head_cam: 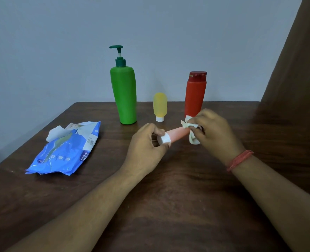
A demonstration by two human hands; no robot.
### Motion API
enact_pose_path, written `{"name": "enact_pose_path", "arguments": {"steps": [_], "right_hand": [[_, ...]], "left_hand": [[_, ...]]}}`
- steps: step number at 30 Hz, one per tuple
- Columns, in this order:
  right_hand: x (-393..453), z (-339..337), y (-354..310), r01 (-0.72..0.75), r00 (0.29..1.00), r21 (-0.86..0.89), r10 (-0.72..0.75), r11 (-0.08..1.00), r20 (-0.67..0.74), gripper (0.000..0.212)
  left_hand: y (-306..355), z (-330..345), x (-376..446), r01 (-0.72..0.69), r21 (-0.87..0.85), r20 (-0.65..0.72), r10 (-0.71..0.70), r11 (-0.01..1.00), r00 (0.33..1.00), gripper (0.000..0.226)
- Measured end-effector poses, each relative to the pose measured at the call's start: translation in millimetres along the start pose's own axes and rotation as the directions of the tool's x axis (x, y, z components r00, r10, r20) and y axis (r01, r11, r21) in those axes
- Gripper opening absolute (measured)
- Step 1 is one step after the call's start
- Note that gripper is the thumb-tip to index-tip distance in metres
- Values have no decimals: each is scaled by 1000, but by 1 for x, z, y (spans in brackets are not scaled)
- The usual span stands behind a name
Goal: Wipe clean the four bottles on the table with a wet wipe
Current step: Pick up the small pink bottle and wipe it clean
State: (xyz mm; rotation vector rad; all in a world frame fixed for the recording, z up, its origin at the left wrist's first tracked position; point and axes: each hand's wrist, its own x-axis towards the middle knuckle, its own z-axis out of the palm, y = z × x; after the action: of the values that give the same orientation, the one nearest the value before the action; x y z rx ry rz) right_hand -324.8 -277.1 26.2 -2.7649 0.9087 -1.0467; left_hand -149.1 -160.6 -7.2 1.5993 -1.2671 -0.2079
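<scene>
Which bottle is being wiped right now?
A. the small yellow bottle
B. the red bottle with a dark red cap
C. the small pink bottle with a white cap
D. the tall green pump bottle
C: the left hand grips the pink bottle at its white cap while the right hand presses the wet wipe round its other end; the other three bottles stand untouched on the table.

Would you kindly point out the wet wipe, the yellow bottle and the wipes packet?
wet wipe point(192, 138): head view, on its hanging lower fold.
yellow bottle point(160, 104): head view, mid-body.
wipes packet point(63, 153): head view, blue front panel.
</scene>
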Motion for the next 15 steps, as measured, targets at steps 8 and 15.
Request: {"name": "enact_pose_path", "arguments": {"steps": [8, 15], "right_hand": [[-3, 7, -17, 181, 978, 30, -183, 983, 98, 26], [-3, 5, -16, 113, 993, 62, -114, 992, 8, 26]], "left_hand": [[-1, 0, 0, -54, -15, -21, 54, 998, 998, 28], [-1, 0, 0, -61, -35, -52, 59, 998, 997, 32]]}}
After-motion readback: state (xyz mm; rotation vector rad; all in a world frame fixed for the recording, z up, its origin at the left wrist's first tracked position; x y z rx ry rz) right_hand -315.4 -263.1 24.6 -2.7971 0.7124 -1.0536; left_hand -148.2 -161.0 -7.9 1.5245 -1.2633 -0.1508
